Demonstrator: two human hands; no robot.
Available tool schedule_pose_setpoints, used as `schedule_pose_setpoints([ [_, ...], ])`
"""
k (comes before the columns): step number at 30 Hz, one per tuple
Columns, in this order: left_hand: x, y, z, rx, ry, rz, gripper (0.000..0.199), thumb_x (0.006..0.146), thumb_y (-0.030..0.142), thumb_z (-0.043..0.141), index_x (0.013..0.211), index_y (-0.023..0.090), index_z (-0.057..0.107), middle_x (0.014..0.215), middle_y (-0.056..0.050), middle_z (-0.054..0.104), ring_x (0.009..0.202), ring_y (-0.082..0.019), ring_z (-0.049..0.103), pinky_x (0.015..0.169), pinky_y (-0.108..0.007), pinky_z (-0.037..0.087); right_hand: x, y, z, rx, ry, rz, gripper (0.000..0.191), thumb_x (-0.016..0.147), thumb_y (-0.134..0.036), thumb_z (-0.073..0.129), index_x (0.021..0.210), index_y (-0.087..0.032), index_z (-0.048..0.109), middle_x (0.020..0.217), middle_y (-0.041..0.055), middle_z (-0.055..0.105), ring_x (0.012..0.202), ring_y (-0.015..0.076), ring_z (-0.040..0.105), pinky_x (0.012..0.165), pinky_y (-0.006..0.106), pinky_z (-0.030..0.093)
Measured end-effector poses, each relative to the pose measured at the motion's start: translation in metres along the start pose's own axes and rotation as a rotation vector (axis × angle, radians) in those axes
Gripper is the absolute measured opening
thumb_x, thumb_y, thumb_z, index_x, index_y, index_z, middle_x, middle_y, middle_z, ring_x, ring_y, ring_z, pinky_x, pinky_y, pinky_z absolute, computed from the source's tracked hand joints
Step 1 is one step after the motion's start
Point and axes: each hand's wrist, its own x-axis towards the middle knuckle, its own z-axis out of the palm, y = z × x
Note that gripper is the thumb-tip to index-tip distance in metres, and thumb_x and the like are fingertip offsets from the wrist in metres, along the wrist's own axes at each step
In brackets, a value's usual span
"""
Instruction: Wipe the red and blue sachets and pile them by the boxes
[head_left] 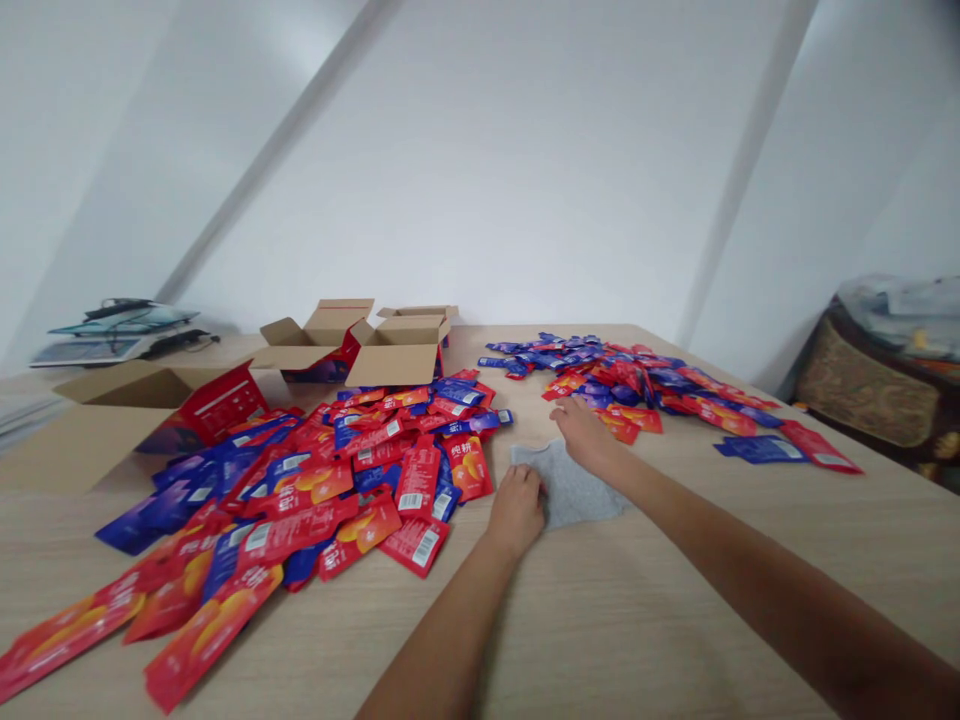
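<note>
A small grey cloth point(581, 490) lies on the table between my two hands. My left hand point(516, 512) is closed at the cloth's left edge, its curled fingers gripping there. Over the far edge of the cloth is my right hand point(586, 436), with its fingers drawn together; whatever they pinch, if anything, is hidden. Just beyond those fingertips lie red pouches with orange fruit pictures point(624, 424). To the left of my left hand, a red pouch point(469, 466) borders a large heap of red and blue pouches point(311, 487).
Open cardboard boxes point(112, 425) stand behind the left heap, with two more at the back. Another pile of pouches point(637, 375) spreads along the table's right side. Stacked items point(124, 335) sit far left; a brown patterned chair point(874, 390) stands beyond the right edge.
</note>
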Motion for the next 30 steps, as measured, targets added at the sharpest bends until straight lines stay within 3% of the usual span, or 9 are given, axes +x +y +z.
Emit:
schedule_pose_setpoints([
  [3, 0.000, 0.000, 0.000, -0.002, 0.002, 0.004, 0.027, 0.071, 0.001, 0.045, 0.088, 0.018, 0.058, 0.099, -0.007, 0.056, 0.100, -0.021, 0.049, 0.090, -0.032, 0.041, -0.023, -0.010, 0.003, 0.069, -0.047, -0.108, 0.033, 0.085, -0.011, 0.044, 0.115, -0.013, 0.060, 0.126, 0.0141, 0.054, 0.119, 0.0236, 0.045, 0.101, 0.037, 0.036],
  [6, 0.000, 0.000, 0.001, 0.015, 0.021, 0.013, 0.027, 0.072, 0.004, 0.045, 0.092, 0.017, 0.058, 0.101, -0.008, 0.057, 0.103, -0.020, 0.049, 0.092, -0.033, 0.041, -0.043, -0.012, 0.020, 0.124, -0.069, -0.033, 0.037, 0.090, -0.017, 0.037, 0.122, -0.011, 0.056, 0.127, 0.0151, 0.056, 0.118, 0.0218, 0.049, 0.102, 0.037, 0.036],
  [10, 0.000, 0.001, 0.007, 0.106, 0.043, 0.000, 0.040, 0.080, 0.015, 0.045, 0.119, 0.012, 0.050, 0.126, -0.013, 0.052, 0.121, -0.023, 0.042, 0.104, -0.038, 0.031, -0.065, -0.016, 0.048, 0.107, -0.154, 0.022, 0.046, 0.092, -0.024, 0.033, 0.133, -0.009, 0.047, 0.139, 0.0158, 0.047, 0.128, 0.0228, 0.042, 0.105, 0.040, 0.033],
  [13, 0.000, 0.002, 0.013, 0.215, -0.019, 0.000, 0.050, 0.088, 0.026, 0.037, 0.135, 0.008, 0.038, 0.144, -0.015, 0.038, 0.135, -0.026, 0.027, 0.111, -0.045, 0.019, -0.075, -0.023, 0.053, 0.053, -0.213, 0.013, 0.050, 0.093, -0.027, 0.030, 0.136, -0.007, 0.044, 0.145, 0.0153, 0.038, 0.134, 0.0242, 0.033, 0.107, 0.041, 0.030],
  [16, 0.002, 0.004, 0.015, 0.299, -0.084, -0.024, 0.052, 0.092, 0.031, 0.030, 0.138, 0.006, 0.035, 0.147, -0.015, 0.033, 0.138, -0.027, 0.021, 0.112, -0.050, 0.014, -0.080, -0.023, 0.035, 0.005, -0.291, -0.057, 0.049, 0.091, -0.026, 0.030, 0.133, -0.008, 0.048, 0.142, 0.0161, 0.042, 0.132, 0.0257, 0.037, 0.107, 0.043, 0.030],
  [21, 0.003, 0.006, 0.014, 0.373, -0.120, -0.040, 0.053, 0.092, 0.032, 0.028, 0.139, 0.007, 0.035, 0.149, -0.015, 0.030, 0.140, -0.026, 0.017, 0.112, -0.051, 0.012, -0.094, -0.017, -0.011, -0.058, -0.467, -0.283, 0.057, 0.074, -0.020, 0.053, 0.130, -0.009, 0.051, 0.137, 0.0191, 0.047, 0.127, 0.0287, 0.043, 0.103, 0.045, 0.033],
  [24, 0.001, 0.006, 0.012, 0.381, -0.114, -0.040, 0.054, 0.092, 0.033, 0.028, 0.139, 0.007, 0.035, 0.149, -0.014, 0.030, 0.140, -0.026, 0.017, 0.112, -0.051, 0.013, -0.108, -0.018, -0.021, -0.090, -0.496, -0.308, 0.062, 0.066, -0.011, 0.056, 0.128, -0.011, 0.053, 0.135, 0.0199, 0.049, 0.120, 0.0302, 0.049, 0.096, 0.045, 0.040],
  [27, -0.001, 0.005, 0.011, 0.349, -0.109, -0.041, 0.056, 0.092, 0.035, 0.027, 0.139, 0.007, 0.035, 0.149, -0.014, 0.029, 0.139, -0.026, 0.019, 0.112, -0.051, 0.014, -0.112, -0.015, -0.023, -0.021, -0.470, -0.268, 0.051, 0.065, -0.008, 0.055, 0.115, -0.016, 0.063, 0.115, 0.0165, 0.064, 0.104, 0.0266, 0.060, 0.087, 0.040, 0.044],
  [30, -0.003, 0.002, 0.011, 0.316, -0.102, -0.042, 0.056, 0.091, 0.036, 0.027, 0.140, 0.010, 0.036, 0.149, -0.013, 0.029, 0.140, -0.026, 0.018, 0.112, -0.052, 0.014, -0.093, 0.003, -0.033, 0.121, -0.482, -0.208, 0.032, 0.065, -0.009, 0.055, 0.091, -0.019, 0.071, 0.083, 0.0091, 0.071, 0.081, 0.0218, 0.065, 0.076, 0.032, 0.046],
])
